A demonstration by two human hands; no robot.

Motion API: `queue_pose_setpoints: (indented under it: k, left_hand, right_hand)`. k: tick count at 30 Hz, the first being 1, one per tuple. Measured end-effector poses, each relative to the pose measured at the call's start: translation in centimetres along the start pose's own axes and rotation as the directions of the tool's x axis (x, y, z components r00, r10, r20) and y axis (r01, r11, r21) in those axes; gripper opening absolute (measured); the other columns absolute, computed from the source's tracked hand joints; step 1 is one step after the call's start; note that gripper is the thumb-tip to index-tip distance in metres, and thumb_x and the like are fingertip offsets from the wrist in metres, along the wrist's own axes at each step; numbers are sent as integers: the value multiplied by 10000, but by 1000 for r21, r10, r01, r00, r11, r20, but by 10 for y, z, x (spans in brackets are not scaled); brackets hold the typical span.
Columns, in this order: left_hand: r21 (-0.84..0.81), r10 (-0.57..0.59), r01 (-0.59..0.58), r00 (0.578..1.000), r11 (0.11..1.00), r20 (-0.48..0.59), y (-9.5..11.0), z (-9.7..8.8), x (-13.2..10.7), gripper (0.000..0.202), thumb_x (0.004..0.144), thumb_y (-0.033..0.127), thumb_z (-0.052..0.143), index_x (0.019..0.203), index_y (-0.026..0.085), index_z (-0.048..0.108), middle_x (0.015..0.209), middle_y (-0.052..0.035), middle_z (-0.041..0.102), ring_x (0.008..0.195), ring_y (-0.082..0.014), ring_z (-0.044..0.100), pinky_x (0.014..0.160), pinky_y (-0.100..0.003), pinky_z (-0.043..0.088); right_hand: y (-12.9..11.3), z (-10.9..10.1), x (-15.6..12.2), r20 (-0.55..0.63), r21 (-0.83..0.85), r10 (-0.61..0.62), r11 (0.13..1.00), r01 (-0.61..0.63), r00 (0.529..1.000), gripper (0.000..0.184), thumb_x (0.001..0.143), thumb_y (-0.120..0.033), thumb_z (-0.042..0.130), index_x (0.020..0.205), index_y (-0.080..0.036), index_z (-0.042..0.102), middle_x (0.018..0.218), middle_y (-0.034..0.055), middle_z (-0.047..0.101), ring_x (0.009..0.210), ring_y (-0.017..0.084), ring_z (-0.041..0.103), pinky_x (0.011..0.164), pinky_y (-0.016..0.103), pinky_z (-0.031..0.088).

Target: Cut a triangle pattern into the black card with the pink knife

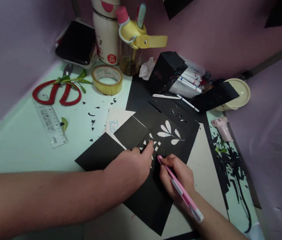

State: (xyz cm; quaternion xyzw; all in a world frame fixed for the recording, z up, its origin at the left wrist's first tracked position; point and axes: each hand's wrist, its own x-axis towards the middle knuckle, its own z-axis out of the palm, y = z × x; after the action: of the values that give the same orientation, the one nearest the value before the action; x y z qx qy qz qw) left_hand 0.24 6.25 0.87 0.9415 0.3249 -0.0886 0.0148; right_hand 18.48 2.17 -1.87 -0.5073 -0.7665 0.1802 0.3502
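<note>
Black paper with cut-out shapes lies before me at an angle. My left hand presses on it, index finger stretched out beside a cluster of small cut openings that show white. Just right of that finger, my right hand grips a pink craft knife like a pen. Its tip is down at the paper, and the blade is too small to make out. Above both hands a leaf-sprig cut-out shows white. A finer flower cut-out sits farther back.
Red-handled scissors, a clear ruler and a tape roll lie at left. Bottles, a black box and white pens stand or lie behind. Black paper scraps and a pink glue gun are at right.
</note>
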Motion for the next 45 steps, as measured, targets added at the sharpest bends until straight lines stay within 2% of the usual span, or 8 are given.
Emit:
queue_pose_setpoints:
  k: [4,9,15,22,30,36,40,45]
  left_hand:
    - [8,-37,37,999,999,29,7,-1,-1,497,841,48,529,1329,99,607,1482,-201,451,682,-169,644,489,-272,454]
    - [-21,-95,97,994,995,55,13,3,-1,581,842,28,499,1423,36,486,1411,-258,508,595,-146,601,440,-269,430]
    - [-57,-143,139,988,989,-62,16,12,-4,555,856,53,496,1411,55,508,1367,-267,545,572,-124,580,436,-245,410]
    - [-49,-114,115,993,992,20,15,7,-4,594,832,33,485,1425,28,478,1377,-278,530,563,-149,616,422,-267,409]
    - [-39,-115,114,993,993,-25,14,12,-5,605,842,81,504,1444,40,457,1365,-292,535,528,-123,581,423,-251,374]
    - [-46,-150,147,987,988,-59,14,15,-6,579,865,113,465,1438,38,464,1286,-276,601,516,-127,560,437,-256,337]
    - [-70,-143,138,987,988,-74,13,14,-7,582,868,118,481,1443,35,456,1286,-283,599,528,-130,563,446,-256,354]
    - [-54,-119,117,993,992,-28,13,11,-6,578,866,98,476,1441,47,462,1353,-274,554,553,-133,578,460,-258,377]
  right_hand:
    - [0,0,2,3,-63,-64,996,64,998,196,849,-39,541,931,-217,554,728,15,602,591,135,583,537,255,480]
    - [0,1,1,3,-131,-133,983,132,991,233,837,-16,544,951,-219,561,725,20,613,598,152,594,542,269,474]
    - [-1,1,1,11,-141,-126,982,126,992,217,842,-22,543,927,-221,543,720,17,598,593,149,580,536,267,464]
    - [-2,-1,-1,13,-141,-127,982,128,992,198,835,-26,535,887,-217,537,694,8,581,551,130,547,509,252,439]
    - [-2,0,-4,-9,-128,-132,983,130,991,206,820,-23,537,882,-219,554,692,8,599,541,128,568,499,253,454]
    - [2,1,-9,-93,-58,-65,997,60,994,208,817,-39,568,913,-223,568,729,16,627,589,141,605,536,260,512]
    - [2,2,-7,-73,-70,-46,997,40,996,179,824,-57,578,900,-219,576,728,18,653,577,136,615,525,247,507]
    - [3,3,-5,-76,-79,-62,995,56,995,173,831,-62,589,908,-216,573,734,17,660,584,131,624,534,235,511]
